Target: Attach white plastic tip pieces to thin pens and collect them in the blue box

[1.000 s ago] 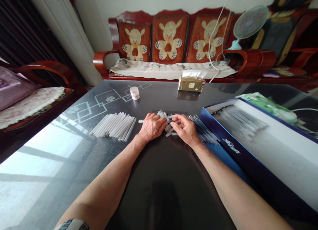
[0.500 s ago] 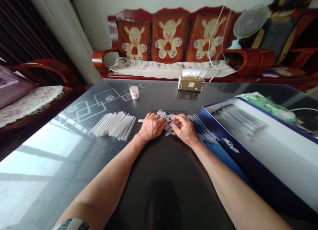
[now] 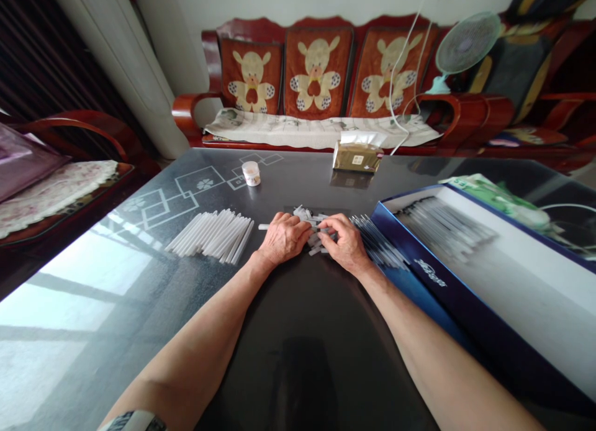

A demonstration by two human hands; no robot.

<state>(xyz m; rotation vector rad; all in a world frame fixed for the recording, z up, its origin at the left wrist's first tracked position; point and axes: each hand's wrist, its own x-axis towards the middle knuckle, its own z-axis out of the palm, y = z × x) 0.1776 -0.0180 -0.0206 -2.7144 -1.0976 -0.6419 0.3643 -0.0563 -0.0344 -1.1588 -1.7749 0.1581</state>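
Note:
My left hand (image 3: 284, 237) rests knuckles-up on the dark glass table (image 3: 298, 331), fingers curled over a thin white tube whose end sticks out to the left. My right hand (image 3: 341, 242) is beside it, fingers pinched on small white pieces from a loose heap (image 3: 311, 217) lying just beyond both hands. A neat row of white tubes (image 3: 213, 234) lies to the left of my left hand. A spread of clear thin sticks (image 3: 378, 244) lies to the right of my right hand.
A blue-edged white box (image 3: 488, 276) with more clear sticks stands at the right. A small white jar (image 3: 251, 173) and a tissue pack (image 3: 357, 155) sit farther back. A wooden sofa (image 3: 321, 83), a fan (image 3: 465, 43) and a left side chair (image 3: 60, 170) surround the table.
My right hand has shifted slightly left, closer to my left hand over the heap. My left hand has stayed in place.

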